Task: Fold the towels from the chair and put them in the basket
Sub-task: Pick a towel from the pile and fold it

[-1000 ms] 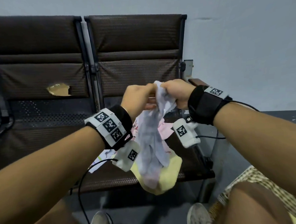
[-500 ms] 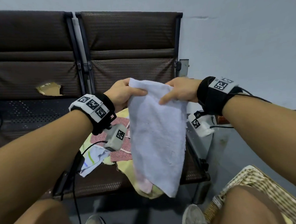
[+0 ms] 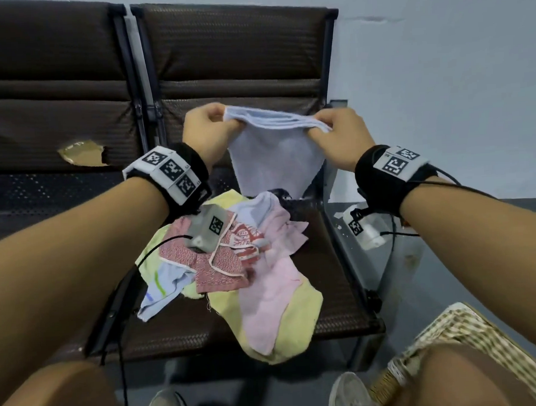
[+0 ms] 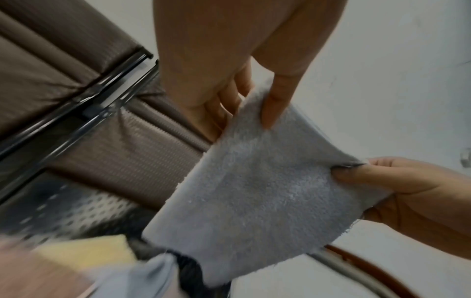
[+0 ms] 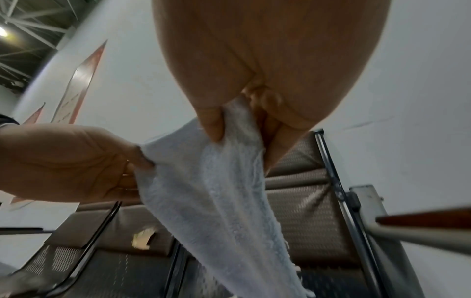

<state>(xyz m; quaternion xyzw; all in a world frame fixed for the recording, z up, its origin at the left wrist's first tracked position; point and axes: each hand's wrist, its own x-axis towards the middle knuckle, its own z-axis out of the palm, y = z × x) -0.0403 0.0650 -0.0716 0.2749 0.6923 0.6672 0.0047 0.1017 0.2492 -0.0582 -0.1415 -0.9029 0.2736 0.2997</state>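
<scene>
A pale blue towel point(image 3: 273, 159) hangs in the air in front of the chair back, folded so that several layered edges show along its top. My left hand point(image 3: 208, 128) pinches its top left corner and my right hand point(image 3: 334, 131) pinches its top right corner. In the left wrist view the towel point(image 4: 254, 191) hangs below my left thumb point(image 4: 275, 104), with the right hand point(image 4: 397, 191) at its far corner. In the right wrist view the towel point(image 5: 224, 191) runs down from my right thumb point(image 5: 211, 123). A heap of pink, yellow, red and light blue towels point(image 3: 233, 266) lies on the chair seat point(image 3: 336, 292). The woven basket point(image 3: 472, 328) stands at lower right.
A row of brown padded chairs point(image 3: 52, 90) stands against a pale wall; the left one has a torn patch point(image 3: 82, 153). A metal armrest point(image 3: 338, 199) borders the seat on the right. My knees and shoes fill the bottom of the head view.
The bunched towel was spread out, then folded shorter. My hands have moved apart and upward, and the towel's lower edge has lifted clear of the heap.
</scene>
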